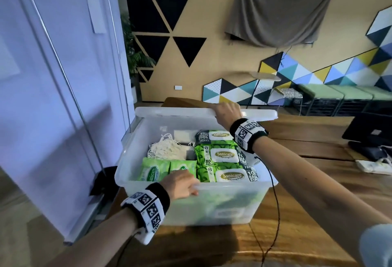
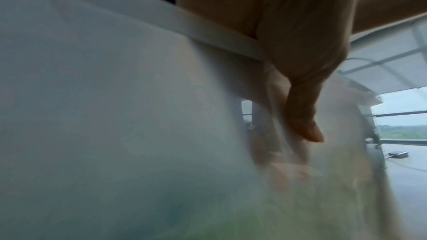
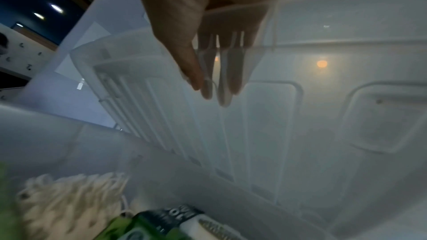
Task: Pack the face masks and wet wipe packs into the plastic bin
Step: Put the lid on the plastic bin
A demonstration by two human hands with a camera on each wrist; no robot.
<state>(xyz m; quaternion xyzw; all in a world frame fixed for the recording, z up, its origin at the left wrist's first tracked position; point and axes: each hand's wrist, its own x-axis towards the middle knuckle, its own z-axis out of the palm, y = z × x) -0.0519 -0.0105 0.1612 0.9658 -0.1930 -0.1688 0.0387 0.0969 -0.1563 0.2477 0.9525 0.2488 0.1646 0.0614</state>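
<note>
The left wrist view is badly smeared: only a blurred thumb and the bin's pale wall come through, with a green haze low down that cannot be read. In the right wrist view the fingers (image 3: 225, 72) show only dimly through the frosted lid (image 3: 300, 116), and the packs at the bottom edge are cut off and soft. From the head view the translucent plastic bin (image 1: 148, 181) sits on a wooden table (image 1: 318, 213), its lower contents a vague green through the wall. Inside lie cream face masks (image 1: 167, 149) with tangled ear loops at the back left, light green wet wipe packs (image 1: 153, 172) at the front left, and darker green Sanicare packs (image 1: 218, 156) stacked along the right; further dark packs beside them are partly hidden by the right wrist. The left hand (image 1: 181, 185) grips the near rim, fingers hooked over it and thumb outside. The right hand (image 1: 228, 112) pinches the lid's edge, thumb under, fingers above, holding it tilted up over the far side.
</note>
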